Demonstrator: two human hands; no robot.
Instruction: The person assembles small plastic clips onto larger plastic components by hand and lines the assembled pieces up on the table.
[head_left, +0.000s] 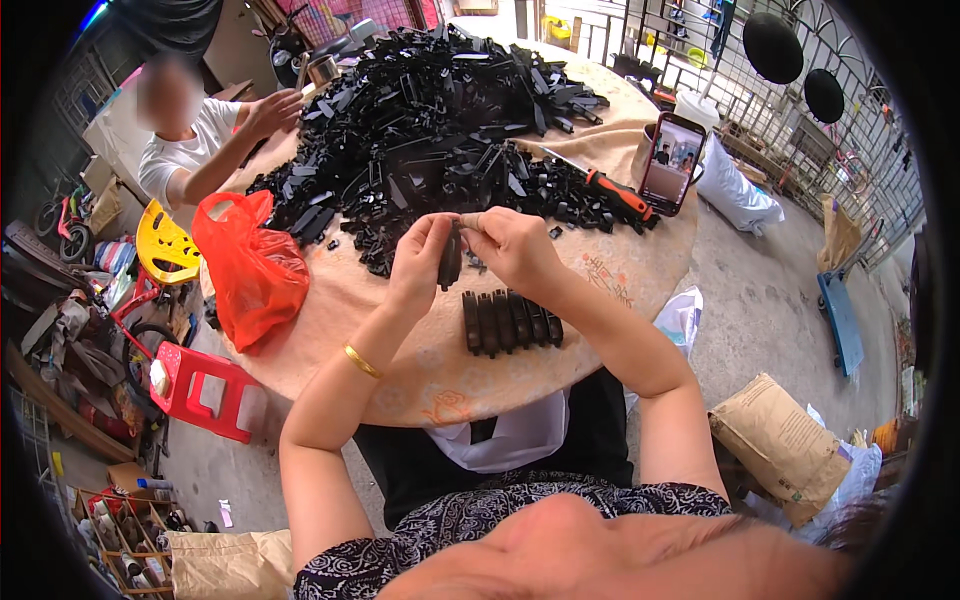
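Note:
Over the near half of the round cloth-covered table (330, 360), my left hand (420, 262) pinches a dark, narrow black plastic part (450, 262) that hangs upright. My right hand (515, 245) is closed with its fingertips at the part's upper end, partly hiding it. Just below my hands lies a neat row of curved black plastic pieces (510, 322), side by side. Beyond them spreads a large heap of loose black plastic parts (430, 110), with small bits scattered toward me.
An orange-and-black screwdriver (620, 195) rests by the heap, next to a propped phone (672, 165). A red plastic bag (250, 275) sits at the table's left edge. Another person (190, 140) reaches toward the heap from the far left. A red stool (205, 390) stands at left, a paper sack (780, 445) at right.

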